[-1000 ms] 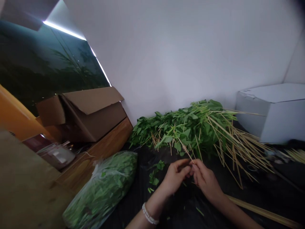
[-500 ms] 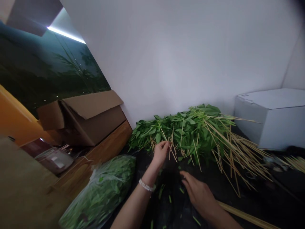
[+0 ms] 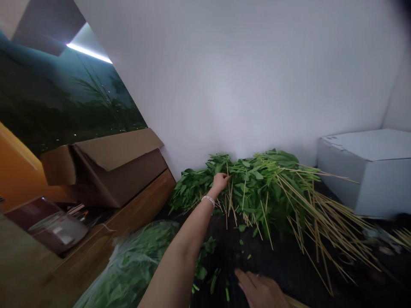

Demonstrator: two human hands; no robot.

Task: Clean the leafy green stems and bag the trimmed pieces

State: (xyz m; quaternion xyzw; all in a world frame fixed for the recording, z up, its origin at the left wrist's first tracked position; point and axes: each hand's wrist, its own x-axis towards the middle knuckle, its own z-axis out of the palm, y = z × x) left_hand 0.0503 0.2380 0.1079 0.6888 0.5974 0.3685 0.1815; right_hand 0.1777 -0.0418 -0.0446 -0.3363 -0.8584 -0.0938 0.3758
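My left hand (image 3: 221,182) reaches far forward over a long pile of leafy greens (image 3: 266,173), a beaded bracelet on its wrist. Its thumb and fingers are pinched round a thin pale stick, with leaves close beside it. More thin sticks (image 3: 324,214) poke out of the pile, most of them at its right end. At the lower edge, partly cut off, my right hand (image 3: 260,291) lies low over the black surface (image 3: 282,256), fingers stretched out and nothing visible in them. Loose leaves (image 3: 205,256) and cut stem bits lie to its left.
A clear plastic bag of green leaves (image 3: 138,261) stands at the lower left. Behind it are an opened cardboard box (image 3: 128,167) and a wooden ledge (image 3: 144,192). A white box (image 3: 369,175) sits at the right, against the white wall (image 3: 237,77).
My left hand has moved forward and up, deeper over the greens. My right hand has drawn back toward the lower edge. More loose leaves show near the bag. The view has shifted slightly.
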